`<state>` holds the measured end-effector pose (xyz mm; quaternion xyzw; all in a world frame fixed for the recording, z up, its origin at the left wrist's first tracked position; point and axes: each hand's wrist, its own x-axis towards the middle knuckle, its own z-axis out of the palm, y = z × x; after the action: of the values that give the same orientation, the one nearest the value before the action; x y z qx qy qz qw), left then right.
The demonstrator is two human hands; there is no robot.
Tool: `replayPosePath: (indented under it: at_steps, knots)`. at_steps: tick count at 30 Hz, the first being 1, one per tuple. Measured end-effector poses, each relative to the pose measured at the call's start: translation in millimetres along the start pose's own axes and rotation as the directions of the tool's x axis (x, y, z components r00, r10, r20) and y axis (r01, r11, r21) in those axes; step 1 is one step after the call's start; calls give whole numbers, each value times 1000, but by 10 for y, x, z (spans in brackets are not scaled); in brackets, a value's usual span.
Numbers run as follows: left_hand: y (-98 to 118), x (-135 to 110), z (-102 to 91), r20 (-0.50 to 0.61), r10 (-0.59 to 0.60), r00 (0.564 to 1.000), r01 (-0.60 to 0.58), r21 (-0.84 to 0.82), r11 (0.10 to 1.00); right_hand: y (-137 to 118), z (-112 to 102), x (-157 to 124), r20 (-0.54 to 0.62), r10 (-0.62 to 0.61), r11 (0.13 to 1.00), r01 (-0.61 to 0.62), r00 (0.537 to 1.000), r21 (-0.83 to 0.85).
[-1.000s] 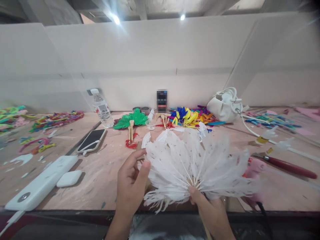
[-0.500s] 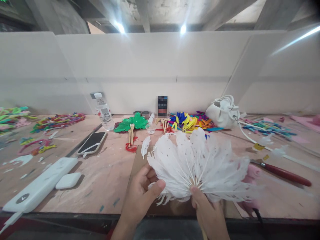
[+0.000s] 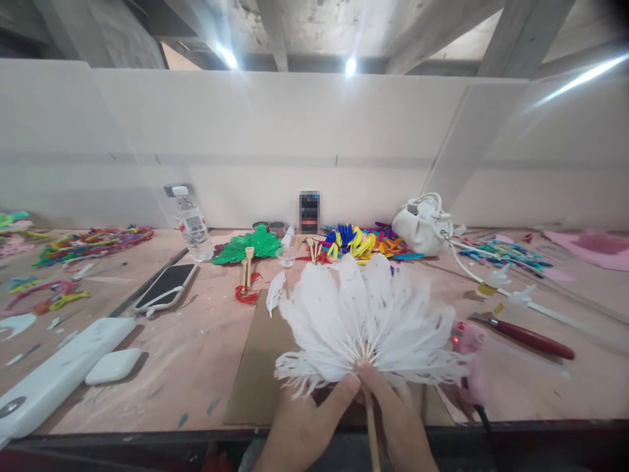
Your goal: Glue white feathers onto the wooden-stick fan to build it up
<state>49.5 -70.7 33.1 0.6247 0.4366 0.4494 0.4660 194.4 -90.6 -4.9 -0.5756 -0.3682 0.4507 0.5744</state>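
A fan of white feathers [image 3: 366,321] on a thin wooden stick [image 3: 371,432] stands upright in front of me. Both hands hold it at the base where the quills meet. My left hand [image 3: 307,426] pinches the base from the left, thumb stretched up to the quills. My right hand [image 3: 400,426] grips the stick and the base from the right. Under the fan lies a brown cardboard sheet [image 3: 255,367]. One loose white feather [image 3: 274,292] lies on the table behind it.
A pink glue gun [image 3: 469,357] lies right of the fan, a red-handled tool [image 3: 528,337] beyond it. Left are a phone [image 3: 164,288], a white power bank [image 3: 54,380] and a small white case [image 3: 113,365]. At the back are a bottle [image 3: 190,226], green feathers [image 3: 250,244], coloured feathers [image 3: 363,241], a white handbag [image 3: 422,226].
My left hand left the fan's left edge and came down to the base beside my right hand. The fan moved lower and nearer the table's front edge.
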Motion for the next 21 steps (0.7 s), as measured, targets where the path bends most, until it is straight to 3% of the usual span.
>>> replayPosePath:
  at_steps: [3, 8, 11, 14, 18, 21]
  knots:
    - [-28, 28, 100, -246, -7, 969, 27, 80, 996, -36, 31, -15, 58, 1, 997, 4, 998, -74]
    - [-55, 28, 72, -464, -92, 881, 83, -40, 996, -45, 35, -23, 227, -46, 990, 75, 973, -123]
    - [-109, -6, 2, -531, -177, 829, 157, -82, 984, -31, 38, -7, 347, -110, 974, 170, 931, -147]
    - [-186, -43, -41, -580, -212, 786, 218, -62, 974, -56, 47, -1, 480, -49, 936, 208, 876, -284]
    - [-318, -80, -17, -639, -200, 743, 208, -64, 976, -114, 47, -18, 534, -62, 866, 311, 843, -391]
    - [-413, -100, -16, -656, -180, 733, 177, -71, 982, -132, 35, -34, 585, -58, 876, 322, 809, -359]
